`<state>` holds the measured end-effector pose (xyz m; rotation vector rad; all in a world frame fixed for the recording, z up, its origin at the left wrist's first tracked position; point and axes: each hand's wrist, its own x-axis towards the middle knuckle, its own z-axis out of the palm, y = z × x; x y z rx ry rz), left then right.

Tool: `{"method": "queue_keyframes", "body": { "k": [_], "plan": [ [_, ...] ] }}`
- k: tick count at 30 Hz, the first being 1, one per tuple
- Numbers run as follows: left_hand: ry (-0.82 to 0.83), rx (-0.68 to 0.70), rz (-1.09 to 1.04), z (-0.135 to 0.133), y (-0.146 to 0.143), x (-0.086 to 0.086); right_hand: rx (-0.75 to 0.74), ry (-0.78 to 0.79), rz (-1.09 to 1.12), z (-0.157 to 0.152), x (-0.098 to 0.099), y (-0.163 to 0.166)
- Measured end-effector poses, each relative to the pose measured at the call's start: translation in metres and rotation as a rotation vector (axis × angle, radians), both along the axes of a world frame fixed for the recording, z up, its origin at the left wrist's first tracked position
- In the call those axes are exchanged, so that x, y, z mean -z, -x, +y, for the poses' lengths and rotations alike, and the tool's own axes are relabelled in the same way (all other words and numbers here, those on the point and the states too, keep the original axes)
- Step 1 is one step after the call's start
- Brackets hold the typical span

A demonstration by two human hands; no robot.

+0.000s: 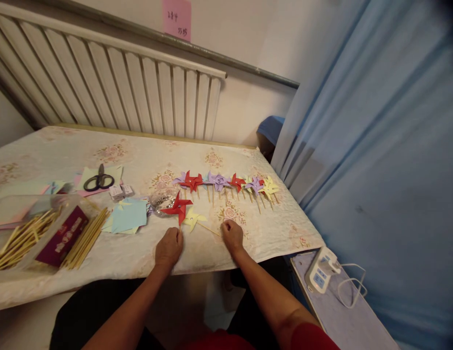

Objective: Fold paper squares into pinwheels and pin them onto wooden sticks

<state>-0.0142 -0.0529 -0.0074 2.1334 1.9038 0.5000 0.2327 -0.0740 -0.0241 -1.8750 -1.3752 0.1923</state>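
Observation:
My left hand (169,247) is closed around the stick of a red paper pinwheel (178,206), which stands just above it near the table's front edge. My right hand (232,236) is closed at the end of a thin stick that carries a yellow pinwheel (191,219), lying flat between the two hands. A row of several finished red, purple and yellow pinwheels (226,183) lies on the floral tablecloth (138,155) beyond the hands.
Black scissors (99,180) rest on coloured paper. Light-blue paper squares (127,215) and a small clear bag (162,199) lie left of the hands. A clear box (36,233) with wooden sticks sits at far left. A power strip (321,272) lies on a side surface, with a blue curtain (375,146) at right.

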Motion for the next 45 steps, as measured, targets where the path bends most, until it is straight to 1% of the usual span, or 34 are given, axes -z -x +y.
{"method": "queue_keyframes", "body": {
  "k": [7,16,24,28,32,36,45],
  "plan": [
    [-0.029,0.017,-0.003,0.003,0.001,0.005,-0.002,-0.003,-0.014,0.0,0.0,0.001],
    [-0.017,0.006,-0.007,0.001,0.0,0.001,0.002,-0.015,-0.039,-0.001,0.002,0.002],
    [-0.012,0.003,0.001,0.001,-0.001,-0.001,0.001,0.026,-0.057,-0.001,0.0,0.001],
    [-0.001,0.008,-0.003,0.002,0.0,0.0,0.007,0.038,-0.06,-0.002,-0.001,0.002],
    [-0.023,0.018,-0.011,0.002,0.0,0.002,0.011,0.038,-0.07,-0.001,-0.001,0.002],
    [-0.026,0.023,-0.003,0.001,0.0,0.002,0.016,0.045,-0.061,0.013,0.001,0.002],
    [-0.007,0.013,0.01,-0.002,0.0,0.001,0.094,0.077,-0.107,0.065,0.004,0.02]
  ]
}}
